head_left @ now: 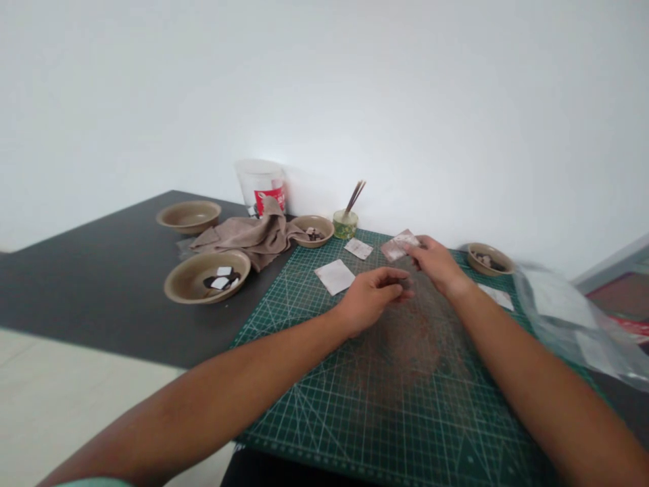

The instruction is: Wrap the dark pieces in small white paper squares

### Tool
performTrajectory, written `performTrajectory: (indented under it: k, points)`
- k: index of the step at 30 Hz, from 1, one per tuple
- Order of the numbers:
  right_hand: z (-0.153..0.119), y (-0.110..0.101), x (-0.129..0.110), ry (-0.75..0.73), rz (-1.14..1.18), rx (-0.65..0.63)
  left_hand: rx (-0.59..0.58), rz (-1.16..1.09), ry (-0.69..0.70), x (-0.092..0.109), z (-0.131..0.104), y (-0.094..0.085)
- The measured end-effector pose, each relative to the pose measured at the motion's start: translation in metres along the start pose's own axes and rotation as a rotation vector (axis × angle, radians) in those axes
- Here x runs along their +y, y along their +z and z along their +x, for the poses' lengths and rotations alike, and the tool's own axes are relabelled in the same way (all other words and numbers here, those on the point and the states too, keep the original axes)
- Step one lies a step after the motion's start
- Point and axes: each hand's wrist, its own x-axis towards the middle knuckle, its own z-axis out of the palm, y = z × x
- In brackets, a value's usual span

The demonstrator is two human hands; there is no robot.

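Observation:
My right hand (437, 262) pinches the edge of a thin square sheet (396, 246) stained reddish brown, near the back of the green cutting mat (314, 406). My left hand (376, 295) hovers over the middle of the mat. Its fingers are loosely bent with the thumb apart, and nothing shows in them. To the left of that hand lies a mostly white square sheet (334, 276). Behind it is a smaller stained white square (359, 249). Another pale sheet (497, 296) lies beyond my right forearm, partly hidden by it. Brown smears cover the middle of the mat.
A brown bowl (175, 287) holds black and white pieces; another bowl (188, 215) stands behind it. Small chips fill bowls at back (327, 233) and right (471, 251). A cloth (243, 237), clear bucket (253, 177), stick holder (345, 227) and plastic bag (568, 318) surround the mat.

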Motion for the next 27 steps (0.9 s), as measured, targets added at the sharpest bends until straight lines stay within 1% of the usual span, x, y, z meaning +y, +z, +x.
performTrajectory:
  k: [2, 4, 6, 7, 8, 10, 11, 13, 15, 17, 19, 23, 27]
  points:
    - [0.011, 0.008, 0.003, -0.014, 0.001, 0.044, 0.029, -0.012, -0.027, 0.001, 0.000, -0.001]
    - [0.013, 0.012, 0.003, -0.045, -0.014, 0.124, 0.059, -0.019, -0.038, 0.001, 0.001, -0.002]
    - [0.007, 0.010, 0.000, -0.096, -0.031, 0.198, 0.088, -0.045, -0.038, 0.002, 0.002, -0.003]
    - [0.000, 0.007, -0.002, -0.135, -0.027, 0.197, 0.099, -0.064, -0.037, 0.001, 0.002, -0.004]
    - [-0.008, 0.004, -0.005, -0.172, -0.018, 0.181, 0.108, -0.086, -0.036, 0.001, 0.003, -0.004]
    - [-0.028, -0.003, -0.010, -0.271, 0.059, 0.024, 0.119, -0.130, -0.032, 0.000, 0.005, -0.006]
    - [-0.038, -0.006, -0.013, -0.298, 0.091, -0.038, 0.123, -0.150, -0.030, -0.001, 0.006, -0.006]
    - [-0.057, -0.011, -0.017, -0.325, 0.118, -0.146, 0.125, -0.181, -0.034, -0.001, 0.009, -0.007]
    - [-0.070, -0.011, -0.019, -0.329, 0.125, -0.198, 0.115, -0.201, -0.048, -0.001, 0.011, -0.009]
    - [-0.079, -0.008, -0.018, -0.322, 0.115, -0.190, 0.091, -0.212, -0.067, 0.000, 0.012, -0.009]
    - [-0.082, -0.003, -0.017, -0.333, 0.082, -0.147, 0.064, -0.220, -0.082, 0.001, 0.012, -0.010]
    - [-0.083, 0.004, -0.017, -0.420, 0.030, -0.072, 0.018, -0.249, -0.112, 0.003, 0.010, -0.009]
    - [-0.085, 0.005, -0.020, -0.465, -0.001, -0.037, -0.034, -0.242, -0.123, 0.004, 0.009, -0.009]
